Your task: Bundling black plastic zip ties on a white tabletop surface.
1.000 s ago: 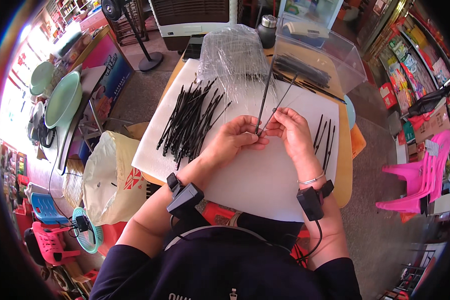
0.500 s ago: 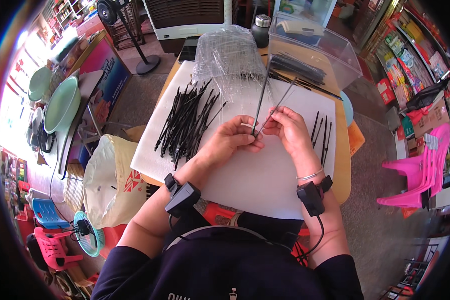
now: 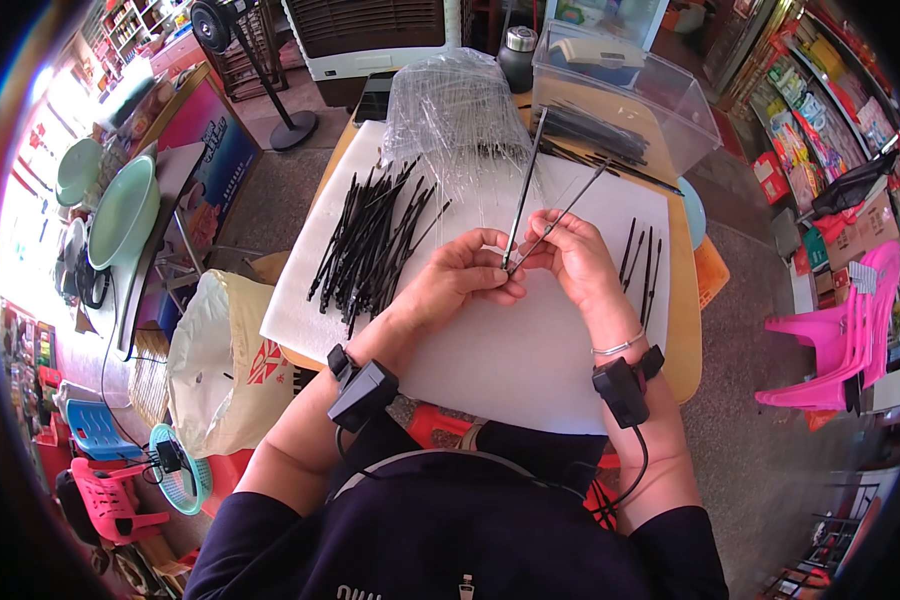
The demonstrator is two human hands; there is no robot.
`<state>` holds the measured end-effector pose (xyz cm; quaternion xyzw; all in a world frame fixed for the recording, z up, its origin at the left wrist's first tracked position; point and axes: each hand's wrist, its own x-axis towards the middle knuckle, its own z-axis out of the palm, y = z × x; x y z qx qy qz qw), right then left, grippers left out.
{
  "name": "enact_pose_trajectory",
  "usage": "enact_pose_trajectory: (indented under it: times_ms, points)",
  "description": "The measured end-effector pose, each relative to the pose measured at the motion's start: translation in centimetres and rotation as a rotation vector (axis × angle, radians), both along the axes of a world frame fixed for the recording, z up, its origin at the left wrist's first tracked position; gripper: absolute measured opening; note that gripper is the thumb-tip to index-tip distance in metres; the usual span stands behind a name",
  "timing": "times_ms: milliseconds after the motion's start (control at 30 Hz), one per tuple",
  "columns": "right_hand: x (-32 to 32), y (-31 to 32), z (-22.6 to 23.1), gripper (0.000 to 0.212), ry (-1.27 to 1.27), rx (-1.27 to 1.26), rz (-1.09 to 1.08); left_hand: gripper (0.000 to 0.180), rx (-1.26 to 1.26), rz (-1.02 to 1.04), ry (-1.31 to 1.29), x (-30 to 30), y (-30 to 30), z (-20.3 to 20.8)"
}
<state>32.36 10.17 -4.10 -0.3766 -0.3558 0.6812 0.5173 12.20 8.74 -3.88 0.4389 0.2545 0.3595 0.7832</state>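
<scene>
My left hand [image 3: 468,268] pinches the lower end of a long thin black rod [image 3: 526,188], which points up and slightly right. Between the fingers of my right hand [image 3: 572,258] is a second thin dark rod [image 3: 578,196], slanting up to the right. The two rods form a V, their lower ends close together at my left fingertips; whether they touch I cannot tell. Left of my hands a heap of black rods [image 3: 370,245] lies on a white foam sheet [image 3: 510,375]. Several more black rods [image 3: 652,275] lie apart on its right side.
A clear plastic bag [image 3: 455,105] of thin strands lies at the sheet's far edge. Beyond are a dark flask [image 3: 517,62], a transparent box [image 3: 685,115] and bundled dark rods [image 3: 595,132]. A pale sack [image 3: 215,365] stands left of the table; pink chairs [image 3: 840,330] are at right.
The upper end of the right-hand rod has swung to the right, so the V is wider. The left-hand rod has tilted slightly right. Both hands stay in nearly the same place.
</scene>
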Motion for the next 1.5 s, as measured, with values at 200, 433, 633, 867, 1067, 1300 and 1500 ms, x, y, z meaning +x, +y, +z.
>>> enact_pose_trajectory:
  times_ms: [200, 433, 633, 867, 1067, 1300, 1500]
  points:
    - [0.3, 0.0, 0.1, 0.015, 0.038, -0.037, 0.052, 0.029, 0.001, -0.007, -0.005, -0.1, -0.1, 0.0]
    - [0.2, 0.1, -0.1, 0.016, 0.02, -0.032, 0.032, 0.03, 0.03, -0.032, 0.019, -0.1, -0.1, 0.1]
    - [0.3, 0.3, -0.1, 0.016, -0.018, -0.041, 0.018, 0.031, 0.034, -0.033, 0.032, -0.1, -0.2, 0.3]
    - [-0.4, -0.2, 0.5, 0.016, -0.083, 0.046, -0.027, 0.017, 0.105, -0.006, 0.19, 0.3, -0.5, 1.1]
    - [0.3, -0.7, 1.5, 0.024, -0.088, 0.121, 0.103, 0.012, 0.111, 0.15, 0.169, 0.6, -0.6, 0.7]
    - [-0.6, -2.6, 3.7, 0.059, -0.291, 0.301, 0.357, 0.01, 0.15, 0.444, 0.151, 0.3, -0.5, 0.5]
    - [-0.7, -1.7, 3.0, 0.026, -0.122, 0.142, 0.328, 0.008, 0.255, 0.298, 0.218, 0.0, -0.5, 0.7]
